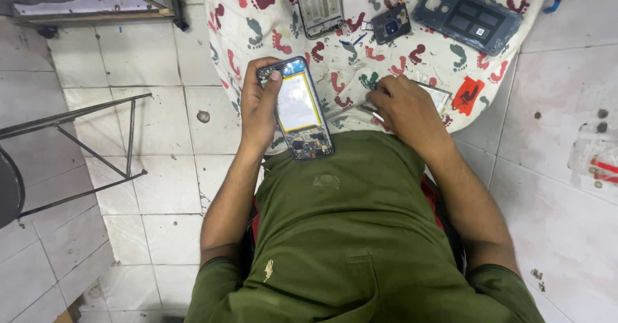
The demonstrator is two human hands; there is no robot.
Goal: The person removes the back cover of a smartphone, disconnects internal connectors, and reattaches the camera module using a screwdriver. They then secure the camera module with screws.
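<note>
This looks like a small phone repair spot set up on the floor rather than at a proper workplace. A stained cloth printed with footprints (399, 59) is spread over grimy white floor tiles (154, 168), and phone parts lie scattered on it: a bare phone frame (318, 2) at twelve o'clock, a camera module piece (391, 24) and a dark blue back cover (467, 15) toward one o'clock. A metal stool frame (84, 149) stands at nine o'clock.

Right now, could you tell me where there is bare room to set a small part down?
Free: the tiled floor left of the cloth, and the tiles right of it. Crowded: the cloth's top, with the phone frame, camera module and back cover.
</note>
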